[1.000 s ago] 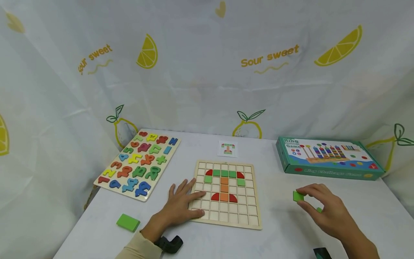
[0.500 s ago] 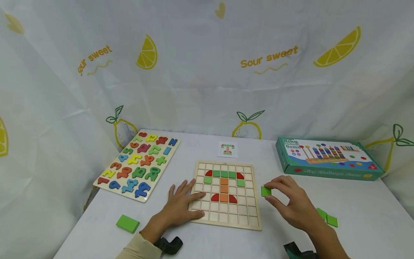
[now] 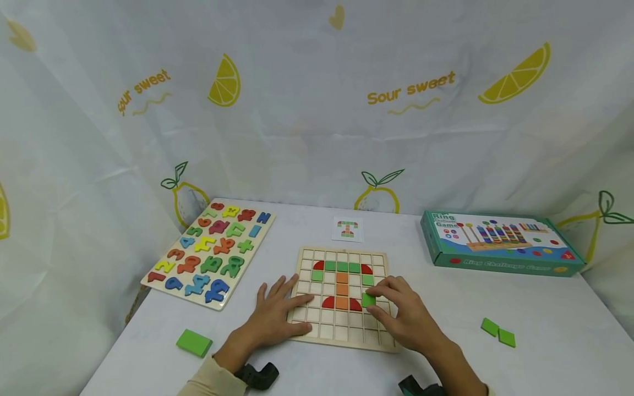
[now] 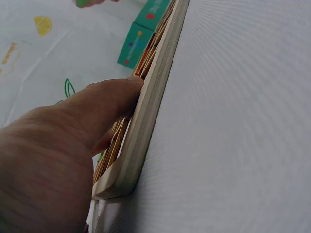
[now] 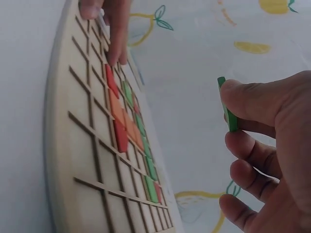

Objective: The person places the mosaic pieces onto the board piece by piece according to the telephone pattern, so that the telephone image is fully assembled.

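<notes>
A wooden grid board holds green and orange square tiles and red quarter-round tiles set in a pattern. My left hand rests with spread fingers on the board's left edge; its thumb lies over the rim in the left wrist view. Between thumb and fingertips my right hand pinches a green square tile, which overlaps the board's right part in the head view. The right wrist view shows this tile edge-on, held above the board's surface, with the other fingers loosely curled.
Two green tiles lie at the right, and a green block at the left. A number puzzle board sits at the back left. Behind the grid lies a pattern card; a Ring Challenge Game box stands at the back right.
My right hand has carried the green tile leftward from the right side of the table to over the board. Two green tiles there have come into view. My left hand has stayed still.
</notes>
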`<state>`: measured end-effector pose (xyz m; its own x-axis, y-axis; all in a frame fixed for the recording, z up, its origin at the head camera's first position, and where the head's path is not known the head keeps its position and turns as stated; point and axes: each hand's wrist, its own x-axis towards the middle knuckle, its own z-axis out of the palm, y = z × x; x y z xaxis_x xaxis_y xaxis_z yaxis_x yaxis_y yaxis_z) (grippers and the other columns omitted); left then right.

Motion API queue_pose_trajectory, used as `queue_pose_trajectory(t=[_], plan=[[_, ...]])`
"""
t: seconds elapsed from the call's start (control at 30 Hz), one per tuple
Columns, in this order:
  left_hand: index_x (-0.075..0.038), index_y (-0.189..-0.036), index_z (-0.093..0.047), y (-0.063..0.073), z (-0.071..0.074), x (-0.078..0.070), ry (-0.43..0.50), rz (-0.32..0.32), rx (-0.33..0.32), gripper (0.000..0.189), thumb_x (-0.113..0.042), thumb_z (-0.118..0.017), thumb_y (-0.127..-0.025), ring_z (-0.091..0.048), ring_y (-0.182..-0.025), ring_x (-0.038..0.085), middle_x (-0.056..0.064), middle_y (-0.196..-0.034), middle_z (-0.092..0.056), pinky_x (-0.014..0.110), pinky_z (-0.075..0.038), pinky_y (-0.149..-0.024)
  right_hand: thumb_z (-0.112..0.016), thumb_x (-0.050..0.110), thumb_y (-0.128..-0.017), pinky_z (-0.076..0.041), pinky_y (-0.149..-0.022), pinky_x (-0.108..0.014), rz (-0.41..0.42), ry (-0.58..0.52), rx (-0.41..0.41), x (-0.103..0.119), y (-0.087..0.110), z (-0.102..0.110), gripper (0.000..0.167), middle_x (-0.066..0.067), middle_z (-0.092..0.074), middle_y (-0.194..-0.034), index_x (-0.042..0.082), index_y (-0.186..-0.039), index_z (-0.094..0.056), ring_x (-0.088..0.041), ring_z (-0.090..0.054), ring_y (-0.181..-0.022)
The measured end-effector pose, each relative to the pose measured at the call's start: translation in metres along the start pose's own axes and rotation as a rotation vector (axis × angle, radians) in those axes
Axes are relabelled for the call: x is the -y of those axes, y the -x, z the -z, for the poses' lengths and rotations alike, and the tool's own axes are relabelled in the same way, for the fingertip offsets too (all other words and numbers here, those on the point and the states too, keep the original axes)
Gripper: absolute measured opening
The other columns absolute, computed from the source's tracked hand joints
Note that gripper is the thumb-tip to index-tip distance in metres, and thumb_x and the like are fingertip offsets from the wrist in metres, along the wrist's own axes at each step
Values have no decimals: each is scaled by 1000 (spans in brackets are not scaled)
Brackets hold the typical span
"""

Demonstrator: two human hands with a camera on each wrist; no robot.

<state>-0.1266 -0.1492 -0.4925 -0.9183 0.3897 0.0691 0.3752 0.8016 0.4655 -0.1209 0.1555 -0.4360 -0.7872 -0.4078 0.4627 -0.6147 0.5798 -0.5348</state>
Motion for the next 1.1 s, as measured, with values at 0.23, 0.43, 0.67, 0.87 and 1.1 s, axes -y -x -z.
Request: queue_pose_trajectory(t=[0.23, 0.43, 0.67, 0.87, 1.1], plan=[[-32, -136, -58, -1, 1, -2, 9, -1, 10, 65, -65, -63, -81, -13, -143, 35, 7, -157, -24, 67, 0, -104, -82, 3, -75, -47, -75, -29, 33, -45, -8, -14, 6, -25, 29, 11, -55, -100, 12, -100, -71, -9, -48, -95], [-32, -136, -58, 0, 0, -1, 2, 3, 15, 66, -66, -62, -80, -13, -143, 35, 6, -157, -24, 67, -1, -103, -82, 5, -74, -45, -73, -28, 7, -72, 7, -21, 11, -34, 27, 14, -55, -95, 15, -98, -73, -8, -47, -90], [-32, -137, -57, 0, 0, -1, -3, -4, 11, 66, -67, -61, -80, -13, -143, 34, 6, -157, -24, 67, -1, -103, -83, 11, -75, -43, -76, -32, 45, -49, 50, -26, 15, -41, 23, 14, -56, -92, 17, -95, -74, -8, -47, -89], [-32, -136, -57, 0, 0, 1, 1, -7, 0, 65, -66, -62, -81, -13, -143, 35, 7, -157, -25, 67, -1, -103, -82, 15, -76, -40, -81, -40, 12, -5, 114, -26, 14, -43, 21, 15, -56, -93, 20, -95, -74, -8, -46, -92], [-32, -136, -58, 0, 0, 2, 5, -10, -4, 65, -66, -62, -81, -13, -143, 35, 7, -157, -25, 67, -1, -103, -83, 17, -75, -39, -83, -43, -4, 16, 128, -25, 13, -45, 23, 12, -55, -93, 18, -96, -75, -10, -47, -91]])
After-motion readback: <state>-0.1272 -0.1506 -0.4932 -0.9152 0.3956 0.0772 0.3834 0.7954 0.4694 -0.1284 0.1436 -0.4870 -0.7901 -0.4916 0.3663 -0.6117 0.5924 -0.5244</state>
